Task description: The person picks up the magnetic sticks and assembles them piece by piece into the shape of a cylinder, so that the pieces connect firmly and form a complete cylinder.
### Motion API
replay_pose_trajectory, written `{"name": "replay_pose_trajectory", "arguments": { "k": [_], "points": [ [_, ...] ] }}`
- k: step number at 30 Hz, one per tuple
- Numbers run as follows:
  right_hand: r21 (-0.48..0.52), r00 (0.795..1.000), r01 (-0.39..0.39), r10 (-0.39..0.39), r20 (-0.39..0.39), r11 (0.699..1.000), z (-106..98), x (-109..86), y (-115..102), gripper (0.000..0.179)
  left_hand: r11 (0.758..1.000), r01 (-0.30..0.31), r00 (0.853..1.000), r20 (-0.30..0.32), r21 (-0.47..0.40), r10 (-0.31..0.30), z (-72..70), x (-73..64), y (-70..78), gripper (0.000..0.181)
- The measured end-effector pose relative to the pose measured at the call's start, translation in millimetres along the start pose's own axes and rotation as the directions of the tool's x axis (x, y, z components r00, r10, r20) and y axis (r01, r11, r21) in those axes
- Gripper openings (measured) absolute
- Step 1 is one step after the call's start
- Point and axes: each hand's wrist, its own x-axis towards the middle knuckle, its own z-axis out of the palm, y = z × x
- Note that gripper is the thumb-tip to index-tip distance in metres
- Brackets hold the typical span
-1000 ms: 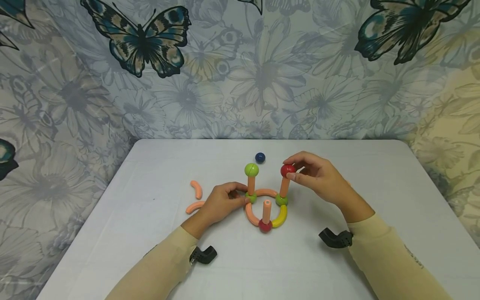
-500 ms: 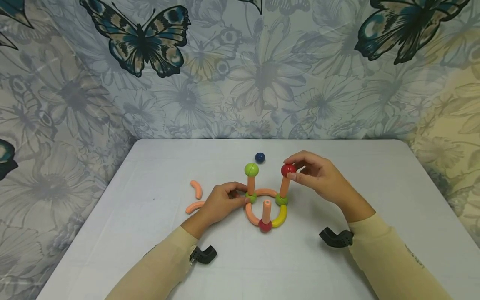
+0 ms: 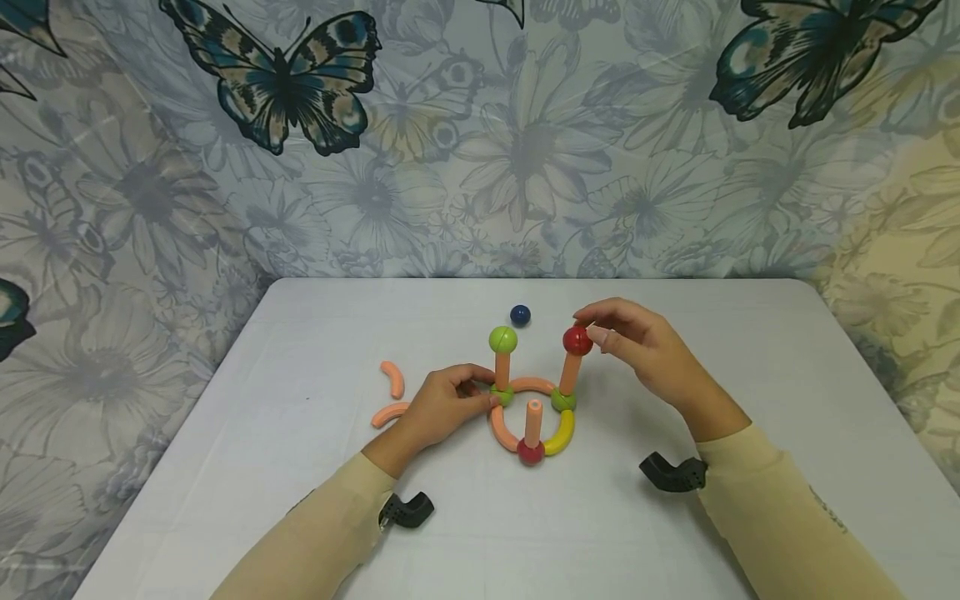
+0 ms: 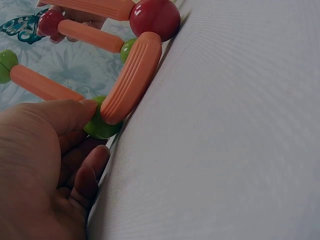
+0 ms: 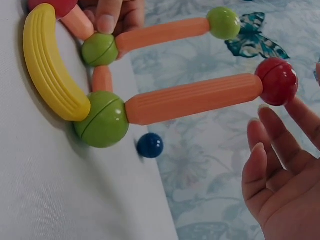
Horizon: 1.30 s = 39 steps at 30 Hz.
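Note:
A ring of curved rods and balls lies on the white table, with orange rods standing up from it. My left hand point(image 3: 448, 406) pinches the lower green ball point(image 4: 102, 122) at the ring's left side between thumb and fingers. Above that ball rises an orange rod point(image 3: 502, 371) topped by a lighter green ball point(image 3: 503, 339). My right hand point(image 3: 633, 337) has loosened fingers right beside the red ball point(image 5: 276, 81), which caps the right upright rod point(image 5: 195, 99). A yellow curved rod point(image 5: 52, 62) joins the ring's right green ball point(image 5: 102, 119) to the front red ball point(image 3: 531, 452).
A dark blue ball point(image 3: 520, 315) rests behind the ring. To the left lie two loose orange curved rods, one farther back point(image 3: 393, 379) and the nearer curved rod point(image 3: 390, 413) partly behind the left hand. A butterfly-patterned cloth point(image 3: 480, 167) hangs behind the table point(image 3: 480, 533).
My right thumb and fingers have spread and drawn slightly away from the red ball, which stays on its rod. The left hand has kept its place.

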Motion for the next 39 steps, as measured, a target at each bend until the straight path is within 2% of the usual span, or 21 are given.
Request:
{"name": "replay_pose_trajectory", "arguments": {
  "k": [6, 11, 16, 21, 28, 35, 39],
  "points": [
    [0.03, 0.999, 0.003, -0.002, -0.038, 1.0, -1, 8.1, 11, 0.03, 1.0, 0.007, 1.0, 0.001, 0.007, -0.007, -0.8, 1.1, -3.8, 0.027],
    [0.105, 0.996, -0.059, 0.065, -0.055, 0.993, 2, 20.5, 25, 0.035, 1.0, 0.006, 1.0, -0.005, 0.009, -0.006, -2.0, 1.3, -4.4, 0.027],
    [0.122, 0.989, -0.145, 0.148, -0.018, 0.982, 12, 36.6, 40, 0.039, 1.0, 0.011, 1.0, -0.008, 0.003, -0.011, -3.3, 0.1, -3.0, 0.027],
    [0.101, 0.981, -0.195, 0.194, 0.015, 0.976, 21, 52.8, 53, 0.042, 1.0, 0.022, 1.0, -0.004, -0.008, -0.022, -4.0, -0.8, -1.4, 0.028],
    [-0.034, 0.961, -0.269, 0.271, 0.058, 0.963, 30, 73.1, 83, 0.05, 0.999, 0.01, 1.0, 0.001, -0.03, -0.01, -2.1, -0.8, -2.2, 0.028],
    [-0.113, 0.967, -0.222, 0.234, 0.102, 0.968, 40, 88.4, 95, 0.053, 0.999, 0.003, 1.0, -0.003, -0.034, -0.003, 0.3, 1.3, -7.0, 0.028],
    [-0.166, 0.977, -0.127, 0.152, 0.148, 0.978, 44, 95.6, 99, 0.055, 0.999, -0.004, 1.0, 0.005, -0.032, 0.004, 0.5, 3.3, -9.1, 0.028]
  ]
}}
